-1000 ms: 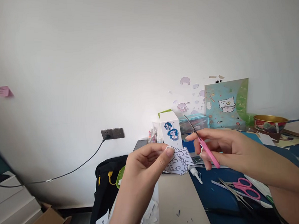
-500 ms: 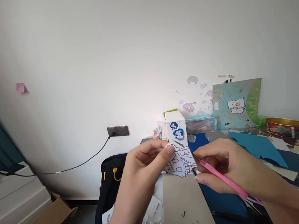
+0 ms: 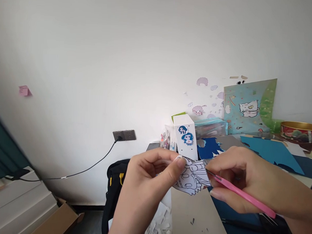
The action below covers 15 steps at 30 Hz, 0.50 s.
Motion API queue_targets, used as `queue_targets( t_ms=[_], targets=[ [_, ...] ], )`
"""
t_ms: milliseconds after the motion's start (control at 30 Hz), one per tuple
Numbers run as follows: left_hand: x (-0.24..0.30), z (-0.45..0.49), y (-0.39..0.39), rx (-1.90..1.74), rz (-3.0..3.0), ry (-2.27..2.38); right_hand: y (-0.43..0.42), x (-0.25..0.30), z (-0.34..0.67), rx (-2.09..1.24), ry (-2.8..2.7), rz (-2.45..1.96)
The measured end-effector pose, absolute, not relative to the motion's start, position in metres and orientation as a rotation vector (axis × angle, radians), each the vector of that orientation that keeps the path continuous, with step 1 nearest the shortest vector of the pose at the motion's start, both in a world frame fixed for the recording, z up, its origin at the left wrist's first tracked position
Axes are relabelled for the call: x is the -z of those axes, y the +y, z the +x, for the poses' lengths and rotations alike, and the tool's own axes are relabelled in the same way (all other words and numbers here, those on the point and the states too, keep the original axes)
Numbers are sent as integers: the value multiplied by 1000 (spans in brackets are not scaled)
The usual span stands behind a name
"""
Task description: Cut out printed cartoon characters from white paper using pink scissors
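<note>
My left hand (image 3: 155, 177) pinches a white paper cutout (image 3: 191, 179) between thumb and index finger. The cutout carries a black line drawing of a cartoon character, turned sideways. At its right edge, my right hand (image 3: 236, 177) is closed around slim pink-handled scissors (image 3: 245, 195), seen nearly edge-on. Their dark metal part meets the paper's edge; the blades are partly hidden by the cutout. Below lies a grey-beige board (image 3: 198, 217) with a few tiny dark scraps on it.
White paper scraps (image 3: 159, 224) lie left of the board. Behind my hands stands a white box (image 3: 189, 147) with two blue-haired stickers. Blue paper sheets (image 3: 270, 153) and a round red tin (image 3: 300, 132) are on the right. A black bag (image 3: 114, 184) hangs at the left.
Both hands and the cutout have shifted slightly right and down. The pointed metal tip that showed behind the cutout's top edge is now mostly hidden. The view has shifted a little.
</note>
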<state>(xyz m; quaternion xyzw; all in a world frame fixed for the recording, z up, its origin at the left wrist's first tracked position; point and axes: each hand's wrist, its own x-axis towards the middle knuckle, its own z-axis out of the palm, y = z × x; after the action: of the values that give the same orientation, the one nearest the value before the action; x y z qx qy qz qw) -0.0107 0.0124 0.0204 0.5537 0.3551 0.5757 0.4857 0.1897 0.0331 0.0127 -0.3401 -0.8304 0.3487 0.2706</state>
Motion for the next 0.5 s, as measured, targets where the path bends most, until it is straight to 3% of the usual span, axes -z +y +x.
queue_targets(
  t_ms=[500],
  targets=[
    [-21,-11,14,-1387,1421,897,32,-13,191,-795,-2285,-935]
  ],
)
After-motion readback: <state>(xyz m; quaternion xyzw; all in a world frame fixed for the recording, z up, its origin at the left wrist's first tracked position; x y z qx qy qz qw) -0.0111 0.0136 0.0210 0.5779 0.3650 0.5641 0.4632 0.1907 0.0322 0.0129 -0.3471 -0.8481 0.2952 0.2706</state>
